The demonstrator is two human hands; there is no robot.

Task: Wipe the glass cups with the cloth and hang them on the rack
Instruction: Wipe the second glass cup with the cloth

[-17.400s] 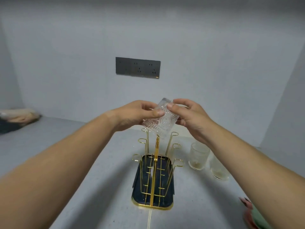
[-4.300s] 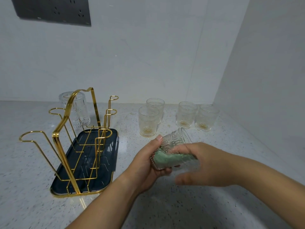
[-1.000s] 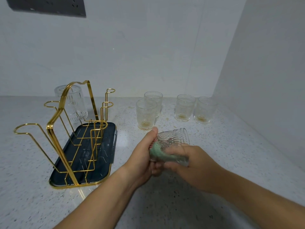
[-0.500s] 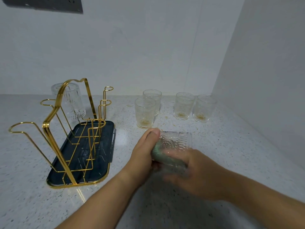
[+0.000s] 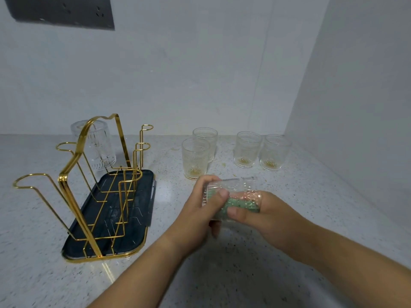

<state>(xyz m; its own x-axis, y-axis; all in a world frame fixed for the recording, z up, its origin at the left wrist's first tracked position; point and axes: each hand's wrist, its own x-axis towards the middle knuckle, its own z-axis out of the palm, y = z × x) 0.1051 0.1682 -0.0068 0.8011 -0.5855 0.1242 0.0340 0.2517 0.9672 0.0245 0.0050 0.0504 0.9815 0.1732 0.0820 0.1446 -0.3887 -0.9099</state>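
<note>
A ribbed glass cup (image 5: 235, 187) lies on its side above the counter, held at its base by my left hand (image 5: 198, 214). My right hand (image 5: 266, 216) grips the other end, with fingers pressing a green and pink cloth (image 5: 240, 203) inside the cup. To the left stands a gold wire rack (image 5: 73, 174) on a dark tray (image 5: 133, 218). One cup (image 5: 95, 147) hangs upside down on the rack's far left prong. Several upright cups stand at the back: a near pair (image 5: 195, 158) and a right pair (image 5: 246, 150).
The speckled stone counter (image 5: 222, 274) runs to a white back wall and a white side wall on the right. A dark socket panel (image 5: 62, 12) is mounted on the back wall at upper left. Yellowish specks lie on the counter around the upright cups.
The cup has been turned in my hands during the last second and the cloth has shifted inside it. Since 17 seconds ago one cup has gone onto the rack.
</note>
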